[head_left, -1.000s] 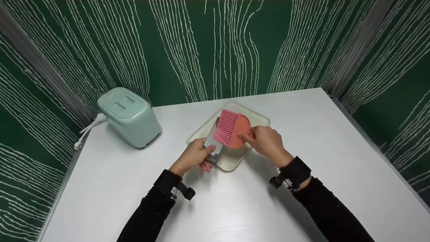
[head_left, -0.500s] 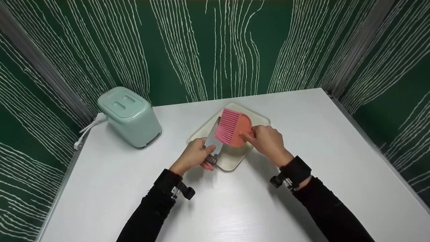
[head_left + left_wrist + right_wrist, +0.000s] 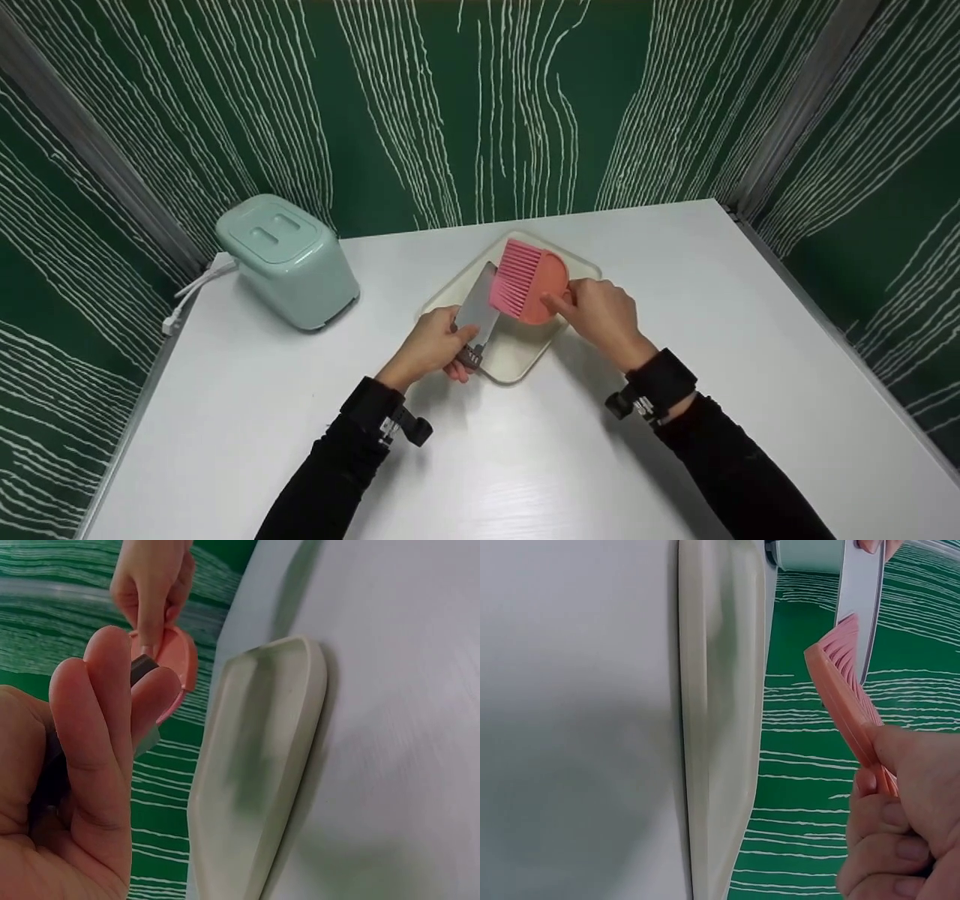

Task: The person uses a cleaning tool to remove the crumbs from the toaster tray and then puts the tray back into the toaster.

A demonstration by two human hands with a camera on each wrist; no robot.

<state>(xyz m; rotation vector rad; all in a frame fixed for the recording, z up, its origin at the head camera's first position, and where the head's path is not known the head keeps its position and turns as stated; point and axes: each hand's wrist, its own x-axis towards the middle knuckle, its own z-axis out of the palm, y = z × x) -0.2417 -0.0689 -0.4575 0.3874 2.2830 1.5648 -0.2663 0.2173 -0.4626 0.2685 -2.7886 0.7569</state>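
Note:
My left hand [image 3: 433, 343] grips a kitchen knife [image 3: 478, 309] by its dark handle, the broad grey blade slanting up and away. In my right hand [image 3: 600, 311] is a brush [image 3: 531, 281] with an orange, rounded grip and pink bristles, pinched between thumb and fingers. The bristles meet the right side of the blade in the right wrist view, where the brush [image 3: 847, 705] tilts against the knife [image 3: 861, 600]. Both are held above a cream tray [image 3: 514, 364]. Most of the knife is hidden behind my fingers in the left wrist view.
A mint-green toaster [image 3: 289, 262] with a lid stands at the table's left, its white cord [image 3: 196, 285] running to the left edge. Green walls with white streaks rise behind the white table [image 3: 675, 247] and along its sides.
The brush has shifted slightly right and away from me across the blade, uncovering more of the knife. My left hand stays nearly in place.

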